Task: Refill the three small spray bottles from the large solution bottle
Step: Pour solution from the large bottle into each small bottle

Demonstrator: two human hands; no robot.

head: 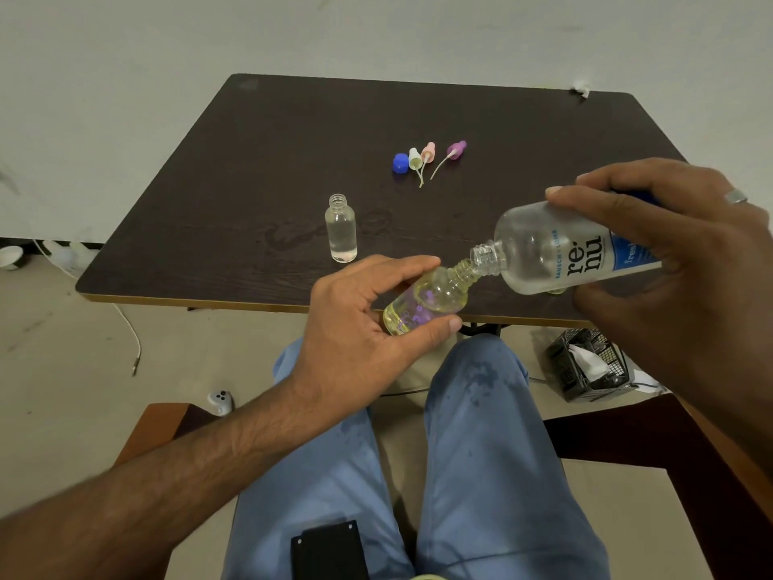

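Head view: left hand pinches small bottle, light, probably slick; right hand wraps big bottle mid-body, tilted, necks touching.

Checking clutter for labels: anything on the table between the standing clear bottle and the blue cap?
Nothing: head view shows only bare dark tabletop between the clear bottle and the blue cap.

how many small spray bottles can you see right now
2 for sure. One clear bottle stands uncapped on the table; the left hand holds a yellowish bottle, tilted. A third may be hidden behind the large solution bottle.
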